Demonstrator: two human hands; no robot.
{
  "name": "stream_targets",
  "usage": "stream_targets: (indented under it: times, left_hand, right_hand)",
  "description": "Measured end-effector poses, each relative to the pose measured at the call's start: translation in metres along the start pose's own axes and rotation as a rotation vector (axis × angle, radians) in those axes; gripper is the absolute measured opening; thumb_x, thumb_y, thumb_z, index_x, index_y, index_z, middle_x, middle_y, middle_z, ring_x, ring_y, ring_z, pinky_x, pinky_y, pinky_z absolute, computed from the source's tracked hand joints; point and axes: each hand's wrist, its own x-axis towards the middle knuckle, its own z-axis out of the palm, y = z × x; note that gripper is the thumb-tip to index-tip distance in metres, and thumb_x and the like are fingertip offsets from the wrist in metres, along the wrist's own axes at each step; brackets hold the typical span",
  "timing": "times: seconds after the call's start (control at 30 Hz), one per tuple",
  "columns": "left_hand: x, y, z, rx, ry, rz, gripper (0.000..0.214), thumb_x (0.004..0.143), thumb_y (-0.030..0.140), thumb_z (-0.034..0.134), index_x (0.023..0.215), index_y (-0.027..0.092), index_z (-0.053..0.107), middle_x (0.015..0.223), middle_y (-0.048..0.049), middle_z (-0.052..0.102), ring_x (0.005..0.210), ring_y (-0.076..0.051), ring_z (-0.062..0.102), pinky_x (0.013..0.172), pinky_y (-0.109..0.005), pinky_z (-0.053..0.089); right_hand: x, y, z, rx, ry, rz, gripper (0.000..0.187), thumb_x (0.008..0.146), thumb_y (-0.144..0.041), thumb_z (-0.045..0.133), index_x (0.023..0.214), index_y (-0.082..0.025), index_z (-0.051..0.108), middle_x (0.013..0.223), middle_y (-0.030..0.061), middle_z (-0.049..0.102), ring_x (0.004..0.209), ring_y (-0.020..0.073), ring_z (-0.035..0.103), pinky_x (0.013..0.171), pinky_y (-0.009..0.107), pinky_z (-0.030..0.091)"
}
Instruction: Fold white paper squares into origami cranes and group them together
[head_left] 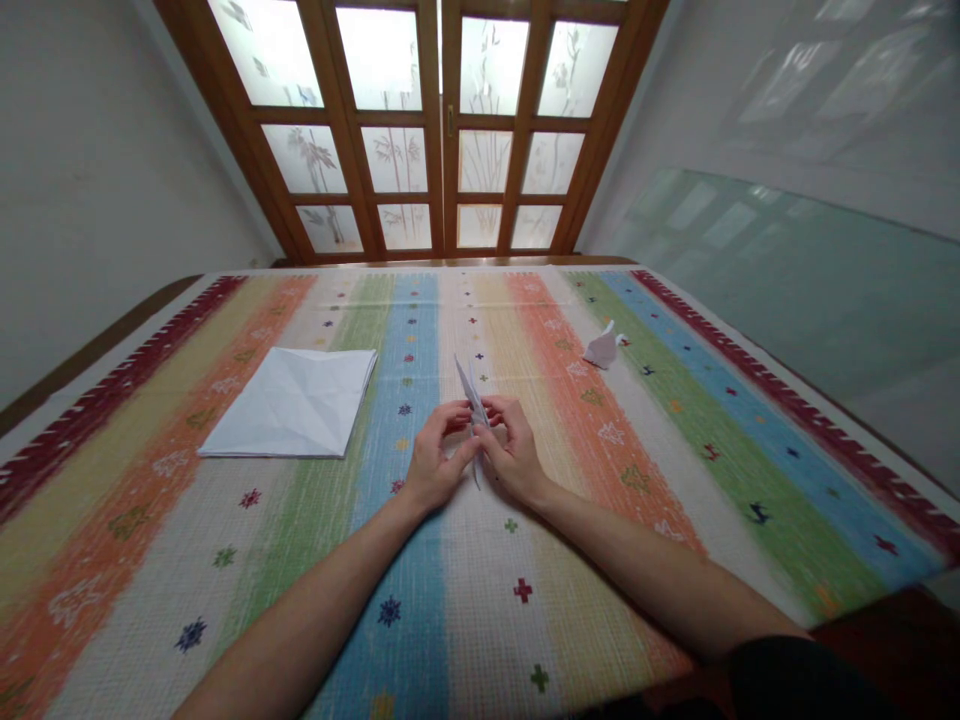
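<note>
A narrow folded piece of white paper point(471, 392) stands on edge at the middle of the table, its pointed end aimed away from me. My left hand point(433, 462) pinches its near part from the left. My right hand point(513, 450) pinches it from the right, fingers curled over the fold. Both hands rest on the striped tablecloth point(622, 470), thumbs meeting at the paper.
A stack of creased white square sheets point(294, 403) lies to the left. A small finished folded paper figure point(602, 347) sits at the back right. A wooden door with frosted panes point(435, 120) stands behind the table; walls close in on both sides.
</note>
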Motion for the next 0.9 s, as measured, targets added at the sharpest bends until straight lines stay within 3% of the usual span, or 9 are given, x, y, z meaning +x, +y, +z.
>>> stream_targets:
  times: [0.2, 0.37, 0.5, 0.67, 0.8, 0.9]
  left_hand:
    - [0.0046, 0.0002, -0.001, -0.329, 0.125, -0.277, 0.036, 0.071, 0.036, 0.075, 0.096, 0.017, 0.056, 0.09, -0.0041, 0.068, 0.081, -0.016, 0.066, 0.076, -0.028, 0.052]
    - [0.0077, -0.0011, -0.0023, -0.357, 0.199, -0.345, 0.031, 0.068, 0.035, 0.075, 0.088, 0.016, 0.059, 0.086, -0.0026, 0.068, 0.075, -0.015, 0.065, 0.071, -0.026, 0.05]
    - [0.0086, -0.0055, -0.0004, -0.422, 0.225, -0.39, 0.03, 0.068, 0.035, 0.074, 0.088, 0.017, 0.06, 0.08, -0.0019, 0.069, 0.073, -0.015, 0.065, 0.072, -0.027, 0.05]
    - [0.0096, -0.0029, -0.0011, -0.398, 0.201, -0.399, 0.03, 0.067, 0.036, 0.075, 0.086, 0.016, 0.063, 0.075, -0.0013, 0.069, 0.069, -0.015, 0.064, 0.071, -0.027, 0.05]
    - [0.0097, -0.0002, -0.0018, -0.289, 0.182, -0.381, 0.023, 0.069, 0.034, 0.073, 0.079, 0.015, 0.064, 0.074, -0.0017, 0.069, 0.07, -0.015, 0.063, 0.072, -0.027, 0.05]
    - [0.0086, -0.0006, 0.0011, -0.324, 0.204, -0.361, 0.036, 0.067, 0.03, 0.075, 0.097, 0.017, 0.06, 0.074, 0.0008, 0.066, 0.069, -0.014, 0.064, 0.07, -0.027, 0.05]
  right_hand:
    - [-0.0018, -0.0019, -0.0021, -0.025, -0.066, -0.126, 0.028, 0.09, -0.026, 0.054, 0.115, -0.027, 0.066, 0.107, 0.0071, 0.056, 0.101, 0.0208, 0.056, 0.088, 0.04, 0.049]
    - [-0.0031, -0.0016, -0.0007, 0.009, 0.06, -0.15, 0.026, 0.087, -0.019, 0.057, 0.11, -0.027, 0.065, 0.102, 0.0051, 0.054, 0.089, 0.0174, 0.057, 0.079, 0.035, 0.051]
    - [-0.0015, 0.0013, 0.0011, 0.094, 0.146, 0.001, 0.028, 0.082, -0.024, 0.063, 0.11, -0.025, 0.058, 0.1, 0.0046, 0.055, 0.081, 0.0156, 0.055, 0.072, 0.032, 0.05]
    - [0.0034, 0.006, 0.0036, 0.311, 0.045, 0.297, 0.033, 0.077, -0.033, 0.069, 0.106, -0.024, 0.056, 0.088, 0.0015, 0.058, 0.073, 0.0139, 0.056, 0.063, 0.027, 0.048]
    - [0.0055, 0.0057, 0.0054, 0.41, 0.0, 0.358, 0.03, 0.074, -0.037, 0.072, 0.096, -0.023, 0.056, 0.074, -0.0015, 0.059, 0.066, 0.0131, 0.056, 0.059, 0.026, 0.046]
    - [0.0052, 0.004, 0.0062, 0.443, 0.021, 0.371, 0.036, 0.072, -0.038, 0.074, 0.098, -0.024, 0.053, 0.07, -0.0039, 0.058, 0.062, 0.0124, 0.055, 0.058, 0.025, 0.046]
